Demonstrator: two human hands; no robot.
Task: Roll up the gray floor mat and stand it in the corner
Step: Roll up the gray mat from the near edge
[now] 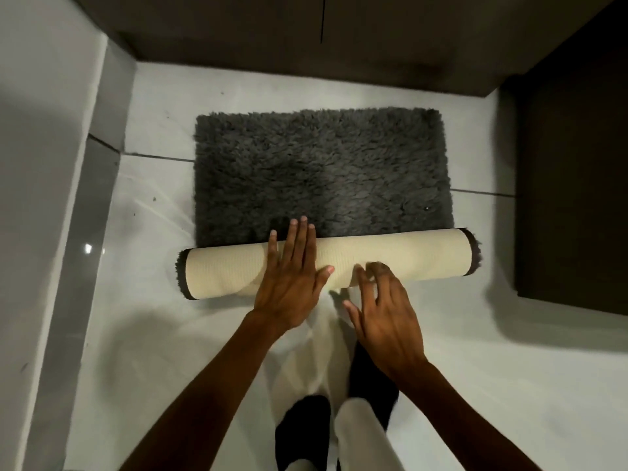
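The gray shaggy floor mat [323, 171] lies on the white tiled floor, its near part wound into a roll [424, 258] that shows the cream backing. My left hand [289, 277] lies flat on top of the roll near its middle, fingers spread and pointing away from me. My right hand [384, 311] sits just right of it at the roll's near side, fingers curled and touching the backing. The far part of the mat is still flat, pile up.
A dark cabinet base [306, 45] runs along the far wall. A dark cabinet or door [577, 198] stands at the right. A gray wall and ledge [68, 215] line the left. My legs and dark socks [302, 433] are below the hands.
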